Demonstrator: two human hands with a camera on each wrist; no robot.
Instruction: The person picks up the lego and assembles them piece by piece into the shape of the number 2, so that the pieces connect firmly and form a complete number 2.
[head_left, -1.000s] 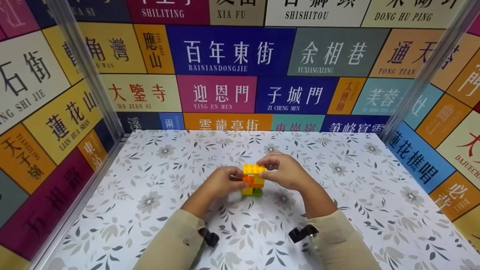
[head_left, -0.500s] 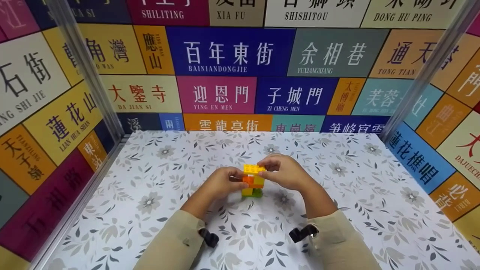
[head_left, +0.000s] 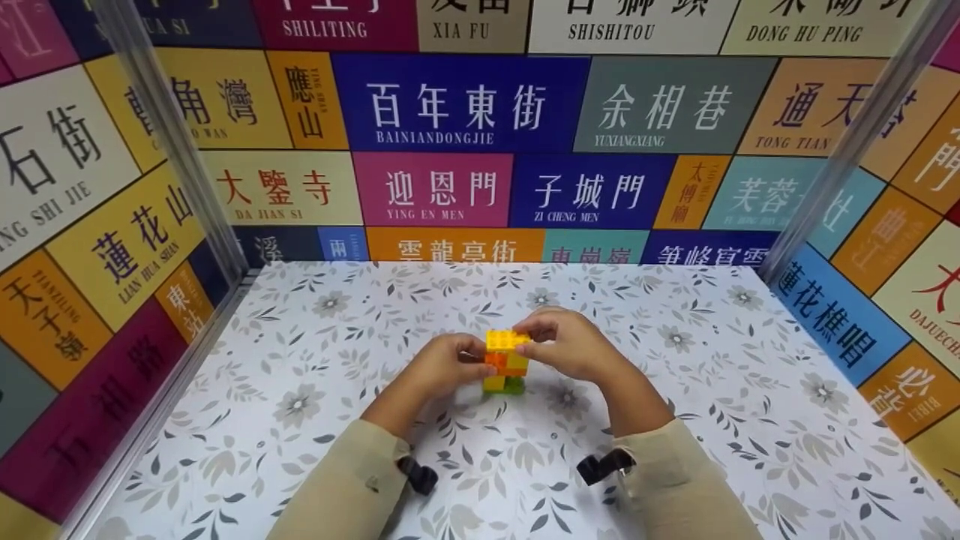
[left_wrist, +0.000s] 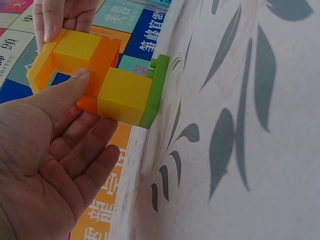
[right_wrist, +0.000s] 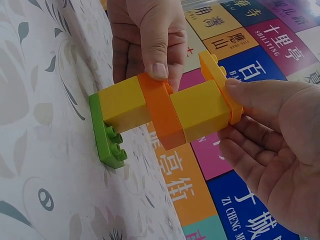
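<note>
A small tower of toy building bricks stands upright on the table between both hands. At its foot is a green plate (right_wrist: 102, 137), with a yellow brick (left_wrist: 125, 95) on one end of it. Above that lies an orange brick (right_wrist: 165, 115), which my left hand (head_left: 446, 365) pinches between thumb and fingers. A second yellow brick (right_wrist: 202, 111) rises from the orange one, offset to the other side. My right hand (head_left: 574, 345) pinches the flat yellow-orange plate (right_wrist: 215, 75) on top by one end. Its other end overhangs, with a gap below it.
White cloth with grey flowers and leaves covers the table (head_left: 480, 480). Panels with street names form a back wall (head_left: 461, 105) and side walls. Clear corner posts (head_left: 180, 150) stand left and right. Black straps (head_left: 418, 476) sit at both wrists.
The top plate has shifted very slightly under my right fingers. Both hands and the lower bricks stay in practically the same place.
</note>
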